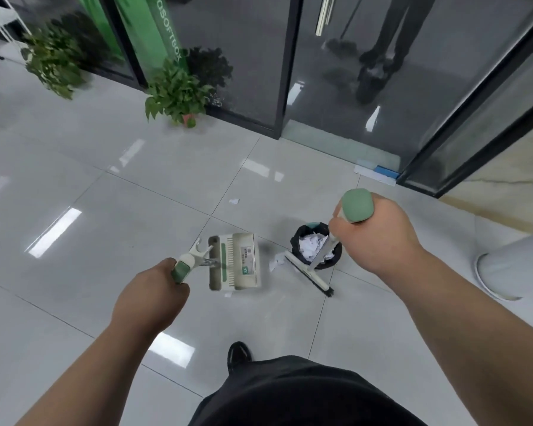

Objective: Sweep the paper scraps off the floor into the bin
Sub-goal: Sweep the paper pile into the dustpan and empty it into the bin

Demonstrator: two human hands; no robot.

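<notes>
Firmly, left grip [154,292] clamps the dustpan [236,261] handle, right grip [374,238] the broom [308,272] top; a paper scrap [277,261] lies below, between dustpan and broom.

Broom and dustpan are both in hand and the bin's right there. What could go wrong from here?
The broom head lies right beside the bin; a wide stroke could knock it over and spill its paper.
The near scrap sits between dustpan and bin and might get flicked past the pan.
The far scrap, beyond the dustpan, is easy to miss.
</notes>
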